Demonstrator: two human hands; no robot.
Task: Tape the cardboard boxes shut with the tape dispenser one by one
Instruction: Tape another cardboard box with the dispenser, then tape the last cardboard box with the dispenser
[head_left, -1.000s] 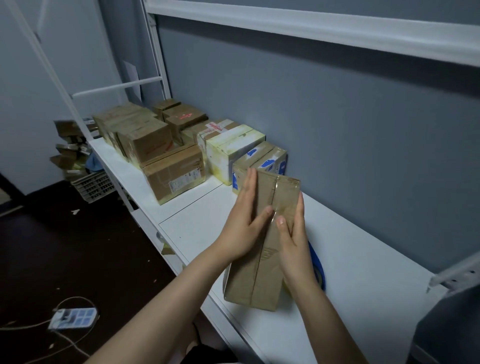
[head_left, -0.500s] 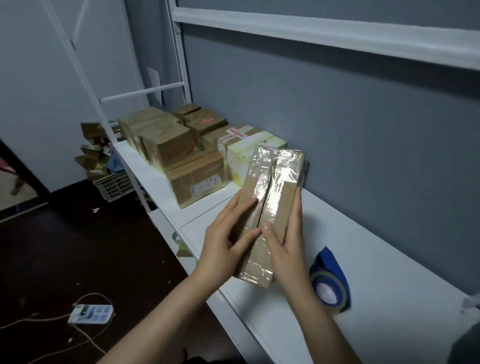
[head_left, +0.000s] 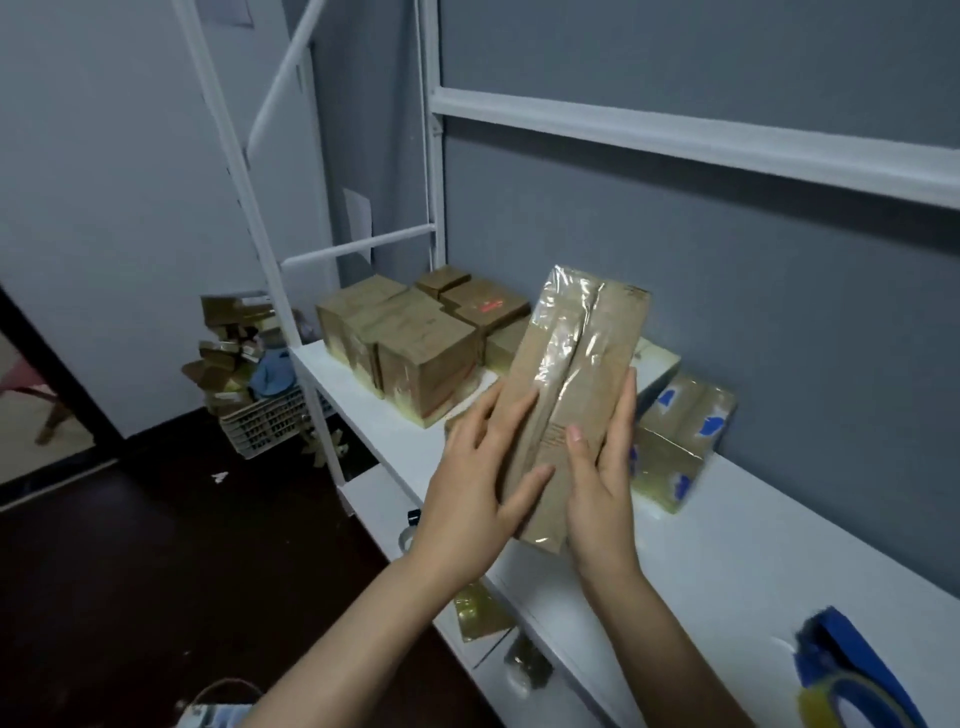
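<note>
One long brown cardboard box (head_left: 571, 395), glossy clear tape along its seam, is held tilted above the white desk (head_left: 727, 545) at frame centre. Left hand (head_left: 478, 483) presses straight fingers on its left side; right hand (head_left: 602, 493) grips the right edge, thumb in front. One blue tape dispenser (head_left: 852, 670) lies lower right. A cluster of brown boxes (head_left: 415, 343) stands centre-left, count unclear. One white slatted basket (head_left: 265, 421) on the floor holds cardboard scraps.

I see bare white shelf (head_left: 727, 561) between the blue-marked box (head_left: 680, 439) and the tape dispenser (head_left: 844, 660). Stacked boxes (head_left: 421, 353) crowd the far end, and a white rail (head_left: 675, 137) runs overhead.
</note>
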